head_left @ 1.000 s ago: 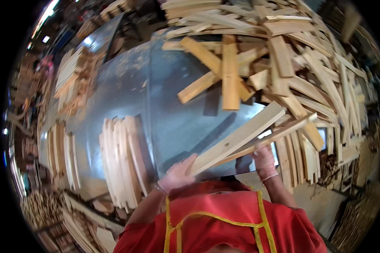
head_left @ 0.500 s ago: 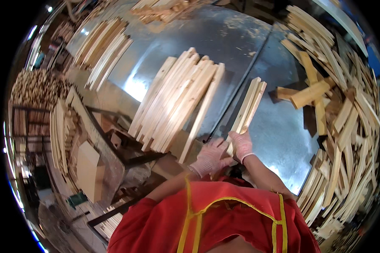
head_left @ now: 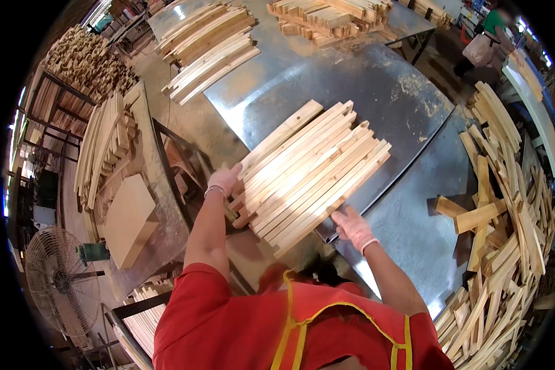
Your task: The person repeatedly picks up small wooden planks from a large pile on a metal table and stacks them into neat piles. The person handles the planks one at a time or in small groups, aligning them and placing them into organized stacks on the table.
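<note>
A neat row of several pale wooden slats point(head_left: 311, 169) lies on a metal-topped table point(head_left: 376, 92). My left hand point(head_left: 225, 180), in a thin glove, presses against the near left ends of the slats. On the right side of the row, my gloved right hand point(head_left: 351, 227) rests flat against its lower right edge. Both hands touch the stack with fingers spread; neither grips a single slat.
A loose heap of wood offcuts point(head_left: 505, 228) covers the table's right side. More slat stacks point(head_left: 209, 43) lie at the far left, and another pile point(head_left: 327, 15) at the far end. A fan point(head_left: 58, 280) stands at the lower left. A person point(head_left: 484, 40) stands far right.
The two long slats that I held at the right have joined the big row. My view has swung left, and both hands now press against the sides of the stack.
</note>
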The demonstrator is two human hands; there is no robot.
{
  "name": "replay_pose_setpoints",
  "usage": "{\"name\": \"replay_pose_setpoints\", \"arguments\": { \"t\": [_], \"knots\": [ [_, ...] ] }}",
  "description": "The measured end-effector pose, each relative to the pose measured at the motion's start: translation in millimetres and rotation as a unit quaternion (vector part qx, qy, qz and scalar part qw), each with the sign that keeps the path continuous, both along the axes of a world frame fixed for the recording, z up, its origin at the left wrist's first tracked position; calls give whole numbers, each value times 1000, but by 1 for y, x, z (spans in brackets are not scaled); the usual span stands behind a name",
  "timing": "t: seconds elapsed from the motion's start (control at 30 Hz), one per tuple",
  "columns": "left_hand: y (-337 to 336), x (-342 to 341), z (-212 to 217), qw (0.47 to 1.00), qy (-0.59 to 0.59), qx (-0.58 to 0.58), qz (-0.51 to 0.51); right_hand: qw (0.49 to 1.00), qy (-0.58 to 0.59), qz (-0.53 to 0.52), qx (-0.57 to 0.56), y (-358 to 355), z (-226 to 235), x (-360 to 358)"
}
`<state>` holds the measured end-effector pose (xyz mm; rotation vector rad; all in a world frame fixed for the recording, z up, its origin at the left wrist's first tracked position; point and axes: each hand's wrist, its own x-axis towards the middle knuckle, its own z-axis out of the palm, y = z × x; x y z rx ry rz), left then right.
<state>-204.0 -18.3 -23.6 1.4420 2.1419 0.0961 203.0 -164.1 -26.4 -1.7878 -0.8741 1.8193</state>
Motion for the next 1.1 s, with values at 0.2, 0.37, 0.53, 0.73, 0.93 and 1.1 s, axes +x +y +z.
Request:
{"name": "replay_pose_setpoints", "arguments": {
  "t": [0.2,0.37,0.53,0.73,0.93,1.1],
  "knots": [
    [-17,34,32,984,92,40,-146,996,33,-82,6,9,-19,30],
    [10,39,46,987,-48,-105,-116,996,22,-90,-5,32,-12,24],
    [85,56,-4,976,-26,21,-217,993,42,-101,-42,54,-10,39],
    [152,154,5,952,-26,-87,-292,987,5,-140,-75,93,-33,35],
    [151,150,15,944,-104,-97,-297,961,77,-261,-42,99,-24,6],
    [191,145,98,940,-127,-24,-316,947,43,-312,72,112,16,-7]
  ]
}}
